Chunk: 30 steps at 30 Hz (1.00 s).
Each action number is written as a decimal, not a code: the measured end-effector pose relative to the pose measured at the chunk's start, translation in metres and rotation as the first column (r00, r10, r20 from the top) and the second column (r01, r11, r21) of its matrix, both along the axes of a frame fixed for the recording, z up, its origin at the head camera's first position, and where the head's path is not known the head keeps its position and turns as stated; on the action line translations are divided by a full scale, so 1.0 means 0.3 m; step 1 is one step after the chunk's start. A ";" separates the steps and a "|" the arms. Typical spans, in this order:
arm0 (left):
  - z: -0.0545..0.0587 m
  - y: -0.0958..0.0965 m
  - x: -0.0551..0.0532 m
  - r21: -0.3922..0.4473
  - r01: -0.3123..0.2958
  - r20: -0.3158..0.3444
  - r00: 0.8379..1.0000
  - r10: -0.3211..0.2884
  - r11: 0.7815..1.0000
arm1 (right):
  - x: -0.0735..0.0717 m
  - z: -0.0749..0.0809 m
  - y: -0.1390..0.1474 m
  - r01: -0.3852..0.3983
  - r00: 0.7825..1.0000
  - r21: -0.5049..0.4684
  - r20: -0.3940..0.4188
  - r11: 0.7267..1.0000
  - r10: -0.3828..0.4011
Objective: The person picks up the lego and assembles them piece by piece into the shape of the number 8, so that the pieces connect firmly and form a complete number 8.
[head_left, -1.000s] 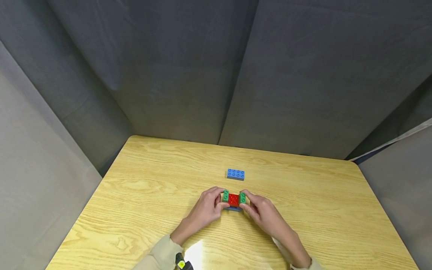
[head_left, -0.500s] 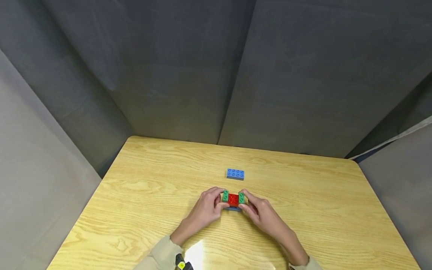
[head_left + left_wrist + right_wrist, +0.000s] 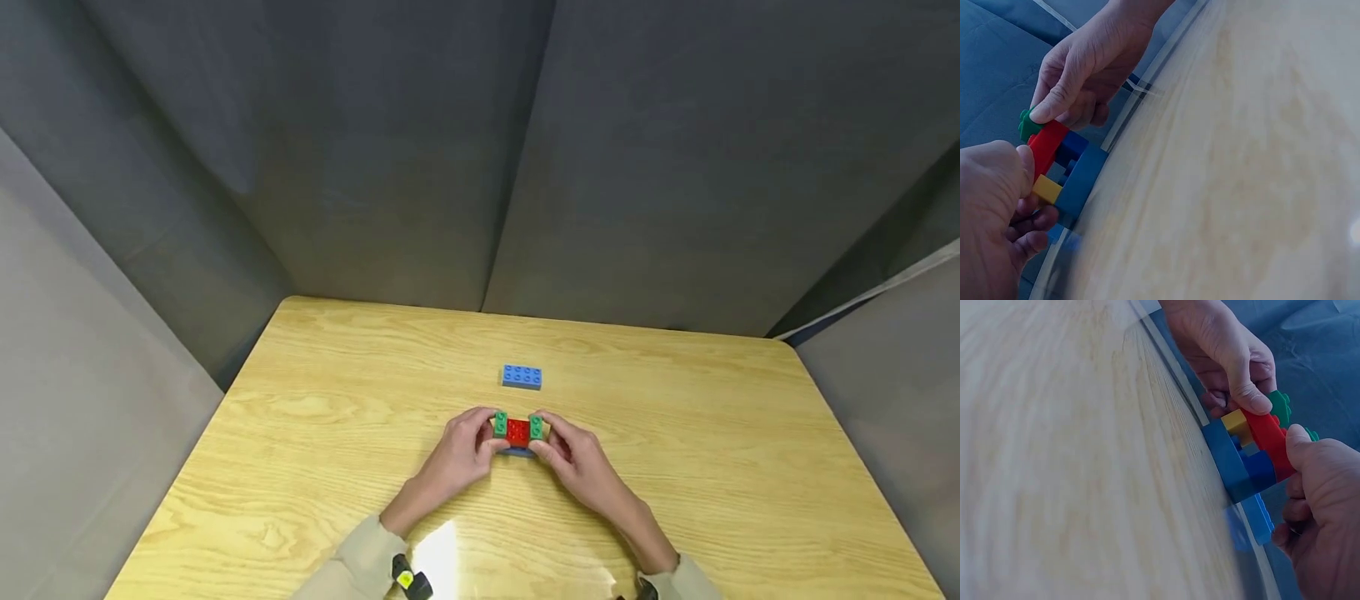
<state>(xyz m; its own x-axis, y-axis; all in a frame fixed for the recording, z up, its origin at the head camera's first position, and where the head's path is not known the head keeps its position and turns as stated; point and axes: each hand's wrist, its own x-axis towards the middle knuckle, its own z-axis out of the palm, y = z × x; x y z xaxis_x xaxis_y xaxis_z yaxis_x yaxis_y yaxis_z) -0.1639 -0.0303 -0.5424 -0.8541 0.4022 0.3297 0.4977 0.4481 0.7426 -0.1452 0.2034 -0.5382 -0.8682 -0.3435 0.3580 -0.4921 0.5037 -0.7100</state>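
Note:
A stack of toy bricks stands on the table between the hands. Its blue base (image 3: 1082, 180) carries a yellow brick (image 3: 1237, 427) and a dark blue brick (image 3: 1259, 470), with a gap between them. A red brick (image 3: 518, 432) bridges those two, and a green brick sits on top at either end. My left hand (image 3: 460, 451) pinches the left green brick (image 3: 500, 425), its thumb low against the red one. At the other end, my right hand (image 3: 587, 468) pinches the right green brick (image 3: 536, 427) between thumb and index finger. Fingers partly cover both green bricks.
A separate blue brick (image 3: 522, 377) with studs up lies on the table just beyond the stack. The wooden table (image 3: 337, 400) ends at a dark grey curtain (image 3: 390, 167) behind, and lighter grey panels (image 3: 67, 375) flank it.
The head view has shifted a little, moving table and hands up in the picture. Both hands keep nearly the same hold, and the right green brick looks slightly straighter than before.

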 end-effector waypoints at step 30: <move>-0.070 -0.052 -0.268 -0.169 -0.028 0.055 0.998 0.038 0.985 | -0.009 -0.042 -0.017 -0.020 0.998 -0.059 0.050 0.998 0.023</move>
